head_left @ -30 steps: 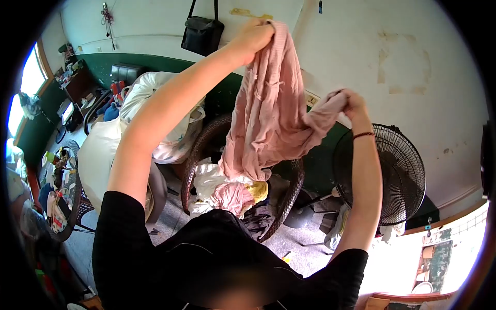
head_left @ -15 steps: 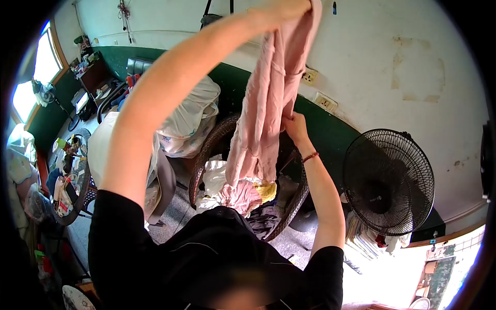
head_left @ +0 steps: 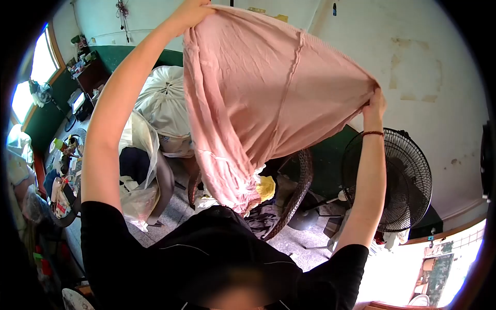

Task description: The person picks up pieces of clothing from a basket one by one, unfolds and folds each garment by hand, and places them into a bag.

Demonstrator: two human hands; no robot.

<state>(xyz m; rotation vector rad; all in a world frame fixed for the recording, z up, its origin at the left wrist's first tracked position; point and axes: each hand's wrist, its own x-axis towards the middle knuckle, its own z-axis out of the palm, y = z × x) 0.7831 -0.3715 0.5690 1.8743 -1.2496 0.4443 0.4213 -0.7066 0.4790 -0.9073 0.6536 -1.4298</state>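
A pink cloth garment [head_left: 268, 82] is stretched wide between my two raised hands, with a seam running down its middle. My left hand [head_left: 192, 13] grips its upper left corner at the top of the view. At the right, my right hand [head_left: 375, 106] is closed on the other end, where the fabric bunches. The garment's lower left part hangs down over a dark woven chair [head_left: 302, 181]. In that chair lie more clothes, among them a yellow cloth [head_left: 266, 188] and a dark one [head_left: 262, 219].
A black standing fan [head_left: 398, 181] is at the right, beside my right forearm. White stuffed bags [head_left: 164, 98] and an open plastic bag [head_left: 142, 201] stand at the left. Farther left is a cluttered round table [head_left: 64, 194]. A wall is in front.
My hands have moved apart, the left one to the left and the right one up and to the right. The pink garment went from hanging in narrow folds to spread wide.
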